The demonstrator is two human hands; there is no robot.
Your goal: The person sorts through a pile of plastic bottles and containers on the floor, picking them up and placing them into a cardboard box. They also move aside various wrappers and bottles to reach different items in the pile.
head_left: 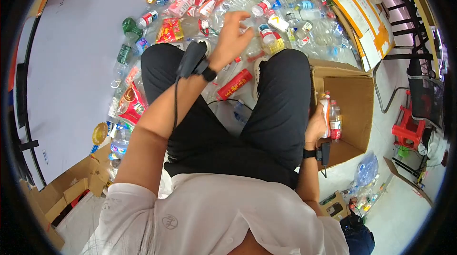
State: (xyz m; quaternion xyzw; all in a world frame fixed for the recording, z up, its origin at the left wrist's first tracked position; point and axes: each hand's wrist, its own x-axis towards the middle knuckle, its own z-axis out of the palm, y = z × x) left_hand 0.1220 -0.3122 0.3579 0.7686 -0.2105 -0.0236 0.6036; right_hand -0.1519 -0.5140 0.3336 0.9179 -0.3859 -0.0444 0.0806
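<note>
White cotton-like shirt (209, 207) nearest; black trousers (285, 90) beyond, knees apart, probably leaving room to reach between them. My left hand (232, 40) is above the heap of clear plastic bottles (309, 14), fingers loosely bent and spread, pinching nothing visible. My right hand (315, 127) wraps a clear bottle with an orange-and-white label (325, 112) inside the open brown cardboard box (354, 98); its fingertips are hidden. A red-labelled clear bottle (335, 124) lies just beside it. The box sits by my right thigh, presumably for short reach.
</note>
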